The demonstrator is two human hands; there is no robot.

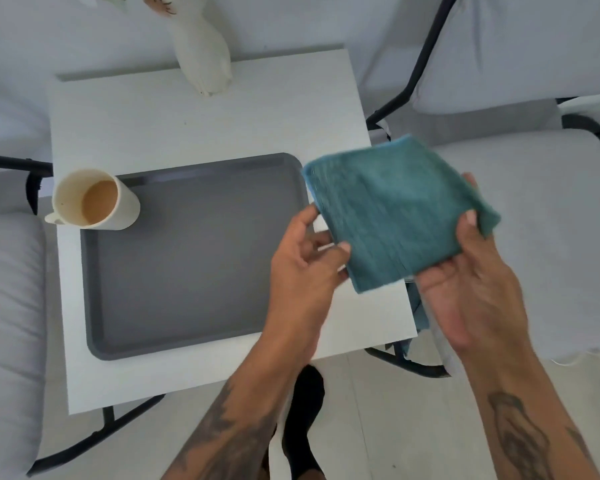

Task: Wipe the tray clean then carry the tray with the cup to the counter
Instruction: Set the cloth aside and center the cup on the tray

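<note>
We see a grey tray [194,258] lying flat on a small white bench [201,123], nearer its front edge. The tray is a rounded-corner rectangle with a low raised rim, matte and smooth like plastic; its long axis runs left to right across the bench, slightly skewed to the bench's edges.

At the tray's far left corner stands a cream cup [94,200], cylindrical, upright, its handle pointing off the bench's left edge. It holds a light brown drink, with faint staining on the inner wall.

Over the bench's right edge we hold a teal cloth [395,216], folded to a rough square, terry-textured, with a lighter blue trim along its far edge. The cloth is in the air, clear of the tray. Our left hand [303,261] pinches its near left corner between thumb and fingers. Our right hand [471,285] grasps the right side, thumb on top, fingers beneath.

At the bench's far edge stands a white ceramic vase [205,53] with a flared, petal-like foot. Pale cushioned chairs [520,53] with black frames flank the bench.
</note>
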